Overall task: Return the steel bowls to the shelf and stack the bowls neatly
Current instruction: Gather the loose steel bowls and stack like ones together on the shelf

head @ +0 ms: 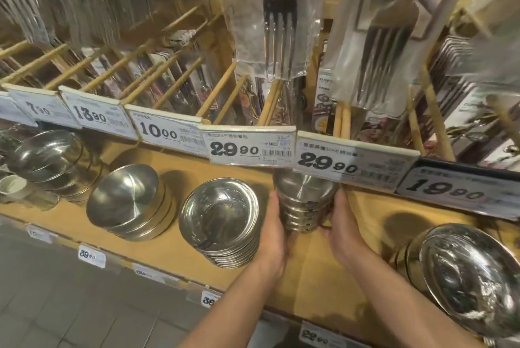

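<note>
In the head view, a stack of small steel bowls (pixel 305 201) is held between both hands over the wooden shelf (pixel 323 271), its top partly hidden behind the price tags on the rail above. The bowls are round and shallow, of brushed metal with a dull shine, nested so that their rims form close ridges down the side. The left hand (pixel 274 231) is pressed against the left side of the stack with fingers curled round it; the right hand (pixel 342 224) is wrapped round the right side in the same way. Whether the stack's base touches the shelf cannot be told.

Just to the left, a stack of polished dishes (pixel 219 221) is seen leaning slightly, rims layered and mirror-bright. Further left lies a stack of brushed deeper bowls (pixel 129 201), tilted toward the camera, and beyond it a blurred stack of shiny bowls (pixel 46 162). At the right edge a stack of large glossy plates (pixel 464 274) is tilted on the shelf.

The shelf surface is smooth, pale yellow-brown board. Above it, white price tags (pixel 251 149) are clipped to a rail, and packaged forks (pixel 280 24) in clear plastic sleeves hang from pegs, directly above the held stack. Grey floor tiles (pixel 70 305) are visible below.
</note>
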A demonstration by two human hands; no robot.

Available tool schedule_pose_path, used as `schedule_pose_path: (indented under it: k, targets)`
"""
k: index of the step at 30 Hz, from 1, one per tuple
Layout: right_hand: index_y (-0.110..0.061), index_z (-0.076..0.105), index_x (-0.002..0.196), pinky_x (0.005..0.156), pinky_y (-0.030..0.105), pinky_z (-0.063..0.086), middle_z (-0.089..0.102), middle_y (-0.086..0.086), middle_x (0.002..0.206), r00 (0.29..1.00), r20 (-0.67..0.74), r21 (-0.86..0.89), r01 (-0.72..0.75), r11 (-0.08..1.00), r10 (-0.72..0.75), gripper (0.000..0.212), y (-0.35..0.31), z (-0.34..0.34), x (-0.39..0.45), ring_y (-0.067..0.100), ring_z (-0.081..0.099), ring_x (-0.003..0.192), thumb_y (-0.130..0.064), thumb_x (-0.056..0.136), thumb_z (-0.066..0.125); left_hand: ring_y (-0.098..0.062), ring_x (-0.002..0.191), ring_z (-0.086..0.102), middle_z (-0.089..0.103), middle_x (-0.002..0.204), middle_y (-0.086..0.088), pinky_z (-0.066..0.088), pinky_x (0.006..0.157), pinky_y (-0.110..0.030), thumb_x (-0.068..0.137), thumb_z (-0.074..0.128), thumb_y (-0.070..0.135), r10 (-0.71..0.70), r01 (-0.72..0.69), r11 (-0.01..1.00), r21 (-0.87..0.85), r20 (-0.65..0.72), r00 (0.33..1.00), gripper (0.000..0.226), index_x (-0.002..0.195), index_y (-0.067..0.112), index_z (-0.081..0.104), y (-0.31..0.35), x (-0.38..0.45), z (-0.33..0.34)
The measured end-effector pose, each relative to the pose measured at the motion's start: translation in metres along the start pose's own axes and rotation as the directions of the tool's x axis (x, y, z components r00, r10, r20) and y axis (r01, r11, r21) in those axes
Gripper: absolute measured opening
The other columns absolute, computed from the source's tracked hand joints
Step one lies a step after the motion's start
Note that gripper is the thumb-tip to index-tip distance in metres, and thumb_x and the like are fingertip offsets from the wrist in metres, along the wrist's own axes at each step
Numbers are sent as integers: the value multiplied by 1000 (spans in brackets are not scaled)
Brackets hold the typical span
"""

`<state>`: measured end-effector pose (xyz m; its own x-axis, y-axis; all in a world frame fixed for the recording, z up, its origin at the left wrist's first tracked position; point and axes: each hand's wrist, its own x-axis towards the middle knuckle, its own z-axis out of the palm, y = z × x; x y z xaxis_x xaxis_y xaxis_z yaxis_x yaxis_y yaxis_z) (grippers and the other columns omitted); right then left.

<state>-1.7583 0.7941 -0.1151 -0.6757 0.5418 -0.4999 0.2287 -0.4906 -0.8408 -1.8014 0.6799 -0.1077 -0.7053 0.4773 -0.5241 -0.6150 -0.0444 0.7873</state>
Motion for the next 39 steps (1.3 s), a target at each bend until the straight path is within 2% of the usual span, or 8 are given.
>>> schedule_pose_path:
  k: [7,10,15,18,21,28,33,39]
  targets:
    - [-37,39,150,104,42,39,39,-7,157,997,-35,-34,-66,997,64,57,21,-11,-12,11,39,132,-63,100,31,11,88,70,77,93,24,47,85,-23,106,25,53,21,-20,1000,9,-38,999,43,110,36,64,-4,-14,0]
    - [-37,35,154,104,40,44,37,-6,159,987,-46,-81,-159,984,156,60,55,-37,-48,12,49,125,-63,100,34,-5,98,70,76,101,17,52,91,-34,103,32,55,-26,34,993,111,-78,997,40,114,35,65,-17,-38,-3]
    - [-27,54,141,69,37,52,64,2,127,922,-157,91,-342,935,353,51,98,-97,-114,18,64,104,-52,97,54,-25,111,64,69,118,-2,52,90,-37,103,39,48,-263,262,957,124,-5,965,34,110,26,64,-38,-72,21]
    - [-26,63,133,68,37,53,65,6,126,894,-291,170,-302,938,341,37,101,-140,-139,25,62,113,-41,100,55,-24,124,55,58,135,-4,44,103,-38,105,38,46,-260,242,945,218,55,964,38,131,26,56,-44,-77,51]
    - [-24,68,123,63,32,56,74,3,108,882,-403,184,-184,966,245,29,92,-177,-156,19,70,100,-35,103,51,-19,115,52,60,122,-1,40,98,-36,105,40,42,-243,197,935,294,130,961,28,111,26,62,-51,-77,87]
    - [-30,65,124,79,34,55,78,-7,108,885,-461,168,19,986,61,39,50,-199,-155,17,73,102,-50,104,39,-12,92,63,72,103,4,51,69,-25,101,43,45,-226,110,913,392,263,938,31,106,26,67,-59,-75,132]
    - [-54,73,97,108,45,45,75,-22,99,878,-479,141,76,987,0,39,28,-206,-137,12,62,111,-59,102,35,-13,98,63,74,97,11,49,84,-34,99,42,55,-231,120,914,388,254,939,36,103,31,68,-66,-63,139]
    - [-40,62,127,112,51,42,68,-7,130,924,-382,125,62,990,-9,40,30,-193,-128,19,59,126,-58,102,37,-14,104,67,78,90,17,54,93,-41,98,42,60,-225,127,928,350,256,940,37,87,46,75,-68,-63,116]
